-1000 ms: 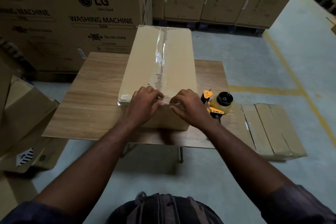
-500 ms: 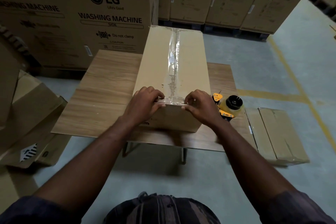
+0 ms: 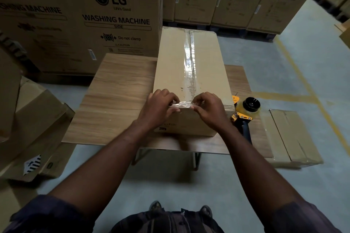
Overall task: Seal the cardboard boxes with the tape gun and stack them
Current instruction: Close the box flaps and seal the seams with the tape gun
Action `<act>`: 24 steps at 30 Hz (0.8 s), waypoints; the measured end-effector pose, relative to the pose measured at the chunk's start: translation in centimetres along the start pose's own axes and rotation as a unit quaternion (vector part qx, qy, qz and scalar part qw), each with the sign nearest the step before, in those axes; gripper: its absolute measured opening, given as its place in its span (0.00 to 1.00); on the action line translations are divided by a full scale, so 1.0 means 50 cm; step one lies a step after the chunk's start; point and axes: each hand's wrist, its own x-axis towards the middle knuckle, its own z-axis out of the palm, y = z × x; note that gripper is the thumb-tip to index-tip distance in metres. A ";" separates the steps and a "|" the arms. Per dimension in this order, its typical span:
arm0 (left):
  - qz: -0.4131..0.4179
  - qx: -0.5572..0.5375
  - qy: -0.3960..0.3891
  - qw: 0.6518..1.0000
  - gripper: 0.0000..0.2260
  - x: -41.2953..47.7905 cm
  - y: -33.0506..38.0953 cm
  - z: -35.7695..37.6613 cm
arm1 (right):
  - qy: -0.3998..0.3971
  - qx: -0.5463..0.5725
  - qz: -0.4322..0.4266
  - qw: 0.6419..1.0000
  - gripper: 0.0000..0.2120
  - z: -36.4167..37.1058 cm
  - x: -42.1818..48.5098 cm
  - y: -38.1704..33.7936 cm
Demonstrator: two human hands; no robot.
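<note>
Both left hand (image 3: 158,108) and right hand (image 3: 209,109) pinch the tape end (image 3: 181,104) at the box (image 3: 170,66) near top edge, tape gun (image 3: 246,112) just beside.

Box (image 3: 189,73) sits on the table (image 3: 117,100) in front of me, my left hand (image 3: 159,108) and right hand (image 3: 208,109) pinching the tape (image 3: 189,62) at its near top edge. Tape gun (image 3: 246,113) is just right of it, second box (image 3: 291,138) on the floor further right, big cartons (image 3: 75,24) behind.
</note>
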 end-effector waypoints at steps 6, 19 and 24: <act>-0.023 -0.030 0.010 0.999 0.19 -0.031 -0.054 -0.021 | -0.012 -0.056 0.026 0.998 0.18 0.001 -0.020 -0.005; -0.214 -0.259 0.120 0.934 0.19 -0.084 -0.075 0.005 | 0.054 0.089 0.125 0.987 0.09 0.089 -0.003 -0.095; -0.270 -0.309 0.170 0.896 0.17 -0.104 -0.026 0.027 | 0.017 0.097 0.097 0.990 0.10 0.118 0.042 -0.158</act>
